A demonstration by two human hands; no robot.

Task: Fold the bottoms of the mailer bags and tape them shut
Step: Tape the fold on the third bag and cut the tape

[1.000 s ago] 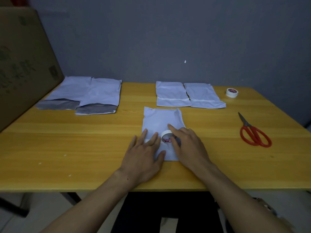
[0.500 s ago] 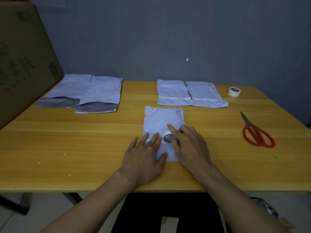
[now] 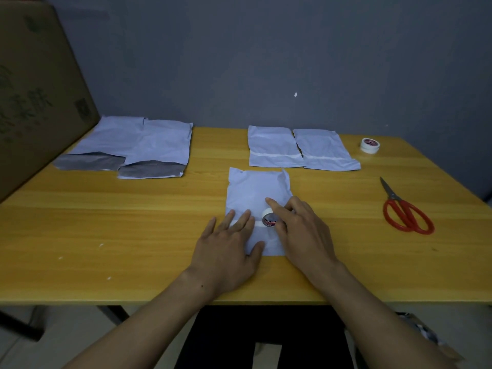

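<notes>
Hands work side by side on a white mailer bag (image 3: 257,193) that lies flat near the front middle of a yellow wooden table (image 3: 106,222). The left hand (image 3: 229,249) lies palm down on the bag's near left part, fingers straight and slightly spread, their tips pressing on a white strip of tape (image 3: 257,223) that runs across the bag. The right hand (image 3: 300,230) sits just beside it on the bag's right side and grips a small tape roll (image 3: 269,219) standing on edge on the bag. Its thumb is against the roll's near side, the index finger stretches over the top, and the other fingers curl behind. The strip leads from under the left fingertips to the roll. Farther back, two taped bags (image 3: 274,145) lie side by side, touching, each with a white band across its near part. At the back left, two open bags (image 3: 159,145) overlap, grey lining showing at their near ends. The left one lies just beside a large cardboard box (image 3: 34,89) standing at the table's left side. A second roll (image 3: 370,145) lies flat near the back right corner, and red-handled scissors (image 3: 404,211) lie closed on the right, blades pointing away. A grey wall (image 3: 266,62) stands behind the table.
</notes>
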